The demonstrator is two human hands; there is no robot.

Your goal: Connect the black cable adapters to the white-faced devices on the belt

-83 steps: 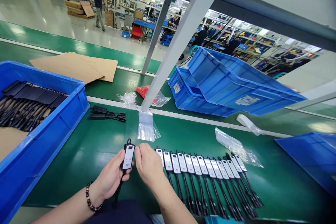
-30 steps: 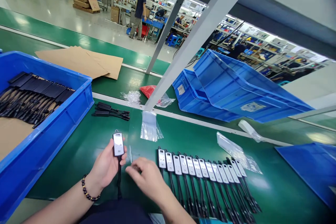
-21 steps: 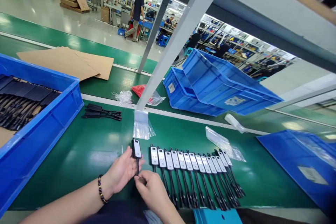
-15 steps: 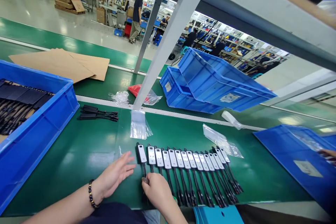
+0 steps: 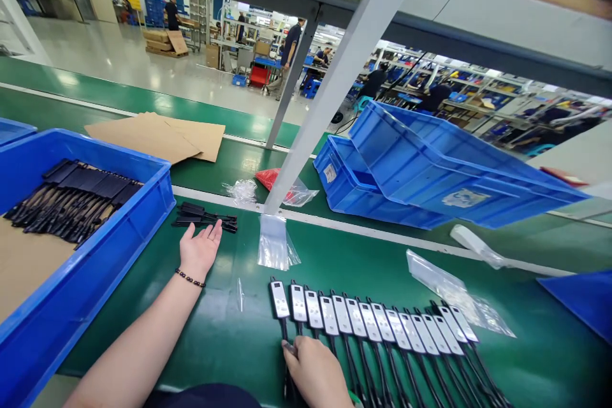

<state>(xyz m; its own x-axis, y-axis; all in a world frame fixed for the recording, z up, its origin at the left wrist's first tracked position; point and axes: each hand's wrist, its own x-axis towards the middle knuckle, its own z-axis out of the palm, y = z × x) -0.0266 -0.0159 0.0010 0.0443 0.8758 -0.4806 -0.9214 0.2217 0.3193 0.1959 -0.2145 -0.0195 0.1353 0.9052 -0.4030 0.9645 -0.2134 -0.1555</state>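
Observation:
My left hand [image 5: 201,252], palm up with its fingers stretched out, holds nothing. It reaches the near side of a small pile of black cabled devices [image 5: 191,210]. My right hand [image 5: 318,373] is closed round the black cable [image 5: 285,329] of the leftmost device [image 5: 280,298], a slim black unit with a silver-white face and a small dark window. That device lies face up, slightly apart from a row of similar devices [image 5: 354,317] whose cables run toward me. The right fingertips are partly hidden.
A blue bin [image 5: 143,204] at left holds many black devices on cardboard. Clear bags [image 5: 275,245] lie mid-table, with more plastic bags [image 5: 454,287] at right. A white post [image 5: 329,95] rises behind. Stacked blue crates [image 5: 411,166] and brown sheets [image 5: 153,134] stand farther back.
The device went from my left hand to the table at the row's left end, my right hand on its cable. My left hand let go and moved up-left to the black pile.

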